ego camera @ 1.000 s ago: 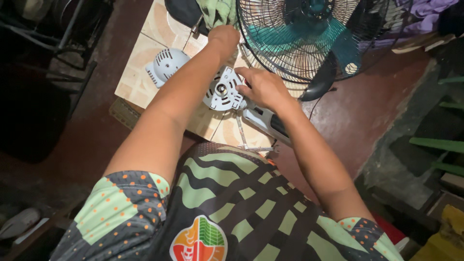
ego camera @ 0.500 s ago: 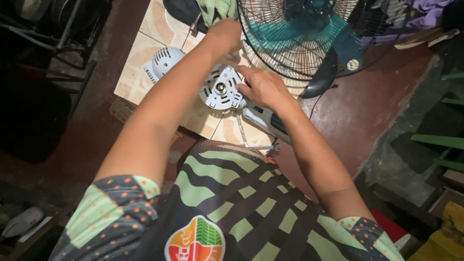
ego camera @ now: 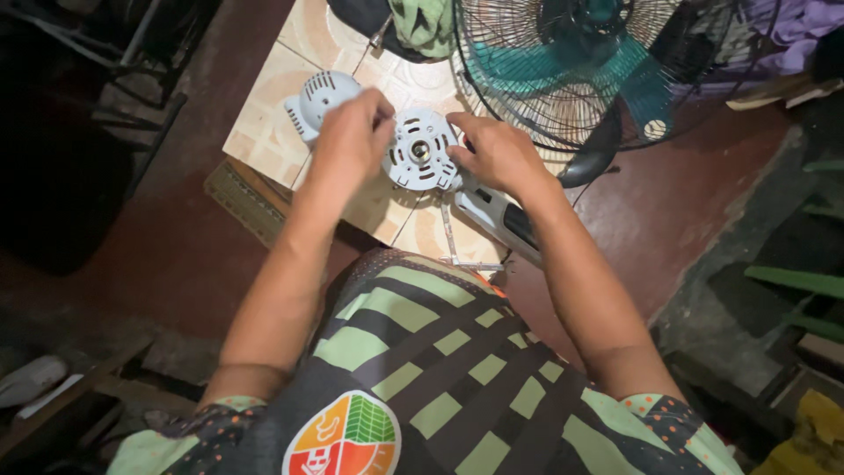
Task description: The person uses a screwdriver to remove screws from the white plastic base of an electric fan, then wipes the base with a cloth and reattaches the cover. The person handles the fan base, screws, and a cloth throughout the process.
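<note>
I see both hands on the round white fan motor cover (ego camera: 422, 149), held just above the tiled surface (ego camera: 264, 114). My left hand (ego camera: 347, 136) pinches its left rim; my right hand (ego camera: 497, 149) grips its right edge. A white vented cap (ego camera: 321, 97) lies just left, the fan (ego camera: 580, 70) behind.

Support is a patch of cream patterned floor tiles (ego camera: 264, 114), bordered by dark red floor (ego camera: 677, 211). On the tiles: white vented motor cover (ego camera: 318, 95) at the left, a green cloth bundle (ego camera: 424, 25) at the far edge, a thin white strip (ego camera: 450, 236) near the front. Fan guard (ego camera: 563, 70) rests where tiles meet red floor; ribbed mat (ego camera: 242, 200) at the tiles' left edge.
</note>
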